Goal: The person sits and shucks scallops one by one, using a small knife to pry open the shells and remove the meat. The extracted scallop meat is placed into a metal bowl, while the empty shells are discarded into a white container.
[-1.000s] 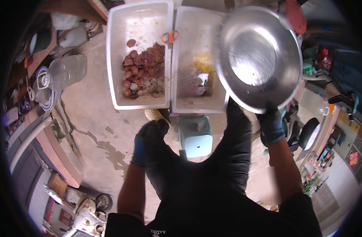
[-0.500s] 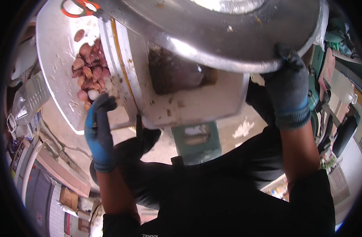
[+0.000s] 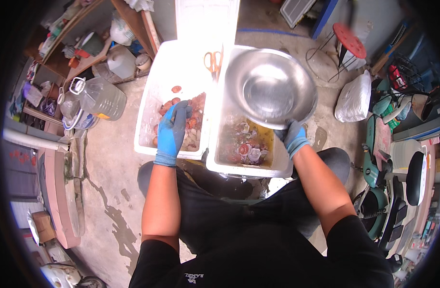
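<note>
My left hand (image 3: 173, 129), in a blue glove with dark fingers, is over a white foam box (image 3: 145, 129). Its fingers are curled together; whatever they may hold is hidden. Below them lie rounded reddish-brown pieces (image 3: 196, 117) of a kind I cannot make out. My right hand (image 3: 294, 136), gloved alike, grips the near rim of a wide metal basin (image 3: 268, 91). The basin is above a second white foam box (image 3: 277, 170), its bright inside showing. Cloudy yellowish liquid (image 3: 265, 132) and reddish, whitish pieces (image 3: 251, 151) are in that box. Orange-handled scissors (image 3: 213, 62) rest near the boxes' adjoining walls.
A large clear water jug (image 3: 102, 98) stands on the concrete floor at left, near a cluttered shelf (image 3: 88, 65). A red stool (image 3: 349, 41) and a white sack (image 3: 353, 98) are at far right. A green scooter (image 3: 371, 158) stands along the right side.
The basin, earlier large at the top with its outer side showing, now appears lower and farther from my head, inside visible. My right hand keeps its rim. The whole view has shifted.
</note>
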